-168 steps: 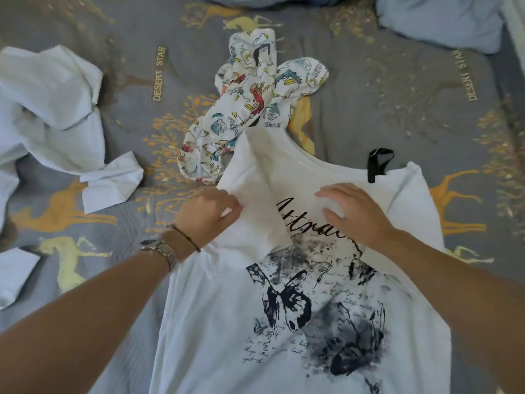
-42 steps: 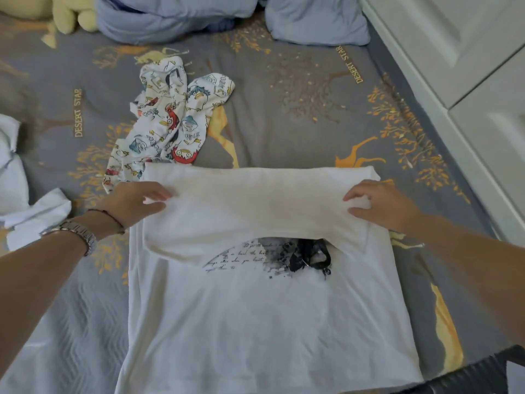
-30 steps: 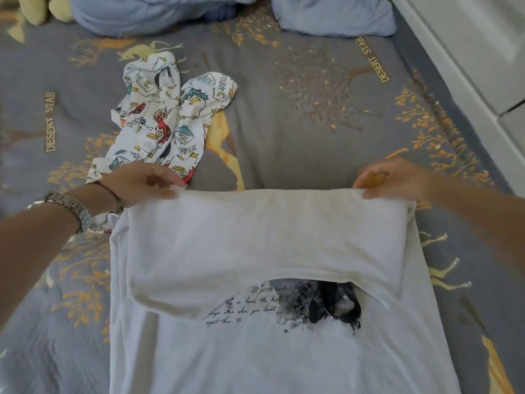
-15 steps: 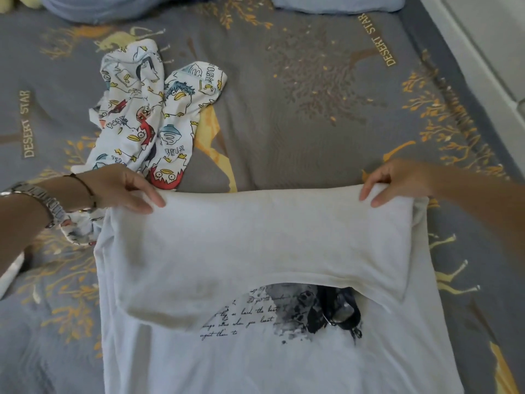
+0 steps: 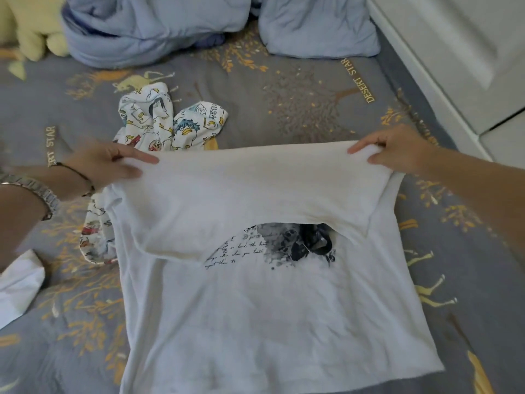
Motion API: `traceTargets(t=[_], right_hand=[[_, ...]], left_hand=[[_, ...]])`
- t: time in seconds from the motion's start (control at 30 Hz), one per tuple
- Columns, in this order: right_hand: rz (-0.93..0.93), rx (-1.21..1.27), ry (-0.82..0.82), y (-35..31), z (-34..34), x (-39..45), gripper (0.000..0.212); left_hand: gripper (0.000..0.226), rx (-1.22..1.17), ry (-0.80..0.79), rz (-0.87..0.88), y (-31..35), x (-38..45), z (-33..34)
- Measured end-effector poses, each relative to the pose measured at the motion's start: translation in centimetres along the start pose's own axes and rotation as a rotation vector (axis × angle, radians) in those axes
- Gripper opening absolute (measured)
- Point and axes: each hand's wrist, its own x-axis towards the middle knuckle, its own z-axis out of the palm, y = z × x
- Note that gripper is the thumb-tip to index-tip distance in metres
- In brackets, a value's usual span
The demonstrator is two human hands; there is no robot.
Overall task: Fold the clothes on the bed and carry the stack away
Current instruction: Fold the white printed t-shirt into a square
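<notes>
On bed (image 5: 298, 89) | hands pinch shirt (image 5: 270, 322) fold edge: left (image 5: 105, 163), right (image 5: 397, 150)

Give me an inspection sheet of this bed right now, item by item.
Surface: grey patterned bedspread.
Job's things: white printed T-shirt lying flat, top part folded down over the print; cartoon-print garment unfolded, partly under it.
Clutter: white cloth at left edge; blue bedding; yellow plush toy.
Grippers: left hand and right hand grip the fold's corners.
Cables: nothing seen.
Surroundings: white cabinet on the right.
</notes>
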Motion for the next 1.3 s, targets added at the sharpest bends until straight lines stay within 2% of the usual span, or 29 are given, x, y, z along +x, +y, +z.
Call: traceTargets(t=[0.07,0.17,0.23,0.37,0.43,0.63,0.73,0.97,1.13,1.3], right_hand=[[0.040,0.010,-0.069,0.0,-0.2,-1.1,0.051],[0.044,0.088,-0.085,0.0,-0.6,-3.0,0.056],[0.028,0.143,-0.033,-0.2,-1.0,-4.6,0.054],[-0.027,0.346,0.108,-0.9,-1.5,-8.9,0.045],[-0.008,0.454,0.143,-0.9,-1.6,-11.3,0.045],[-0.020,0.476,-0.022,-0.3,-1.4,-18.8,0.044],[0.005,0.459,-0.089,0.6,-0.6,-21.8,0.044],[0.074,0.373,-0.238,3.7,5.3,-26.5,0.047],[0.090,0.281,-0.246,6.0,10.2,-29.0,0.050],[0.090,0.175,-0.194,7.1,13.3,-30.4,0.047]], left_hand=[[0.045,-0.015,0.022,0.025,0.0,-1.1,0.6],[0.052,-0.078,0.086,0.050,0.3,-3.1,1.5],[0.055,-0.166,0.103,0.079,0.4,-4.9,1.8],[0.053,-0.254,0.321,0.077,0.2,-9.9,2.3],[0.050,-0.306,0.344,0.062,-0.2,-12.6,3.0],[0.045,-0.360,0.218,0.051,-1.5,-20.5,5.4],[0.041,-0.258,0.139,0.053,-2.5,-24.3,6.9],[0.039,-0.188,0.004,0.033,-4.0,-29.2,13.1],[0.038,-0.064,-0.011,0.103,-6.1,-30.4,16.7],[0.044,-0.030,-0.037,0.087,-7.6,-31.1,19.0]])
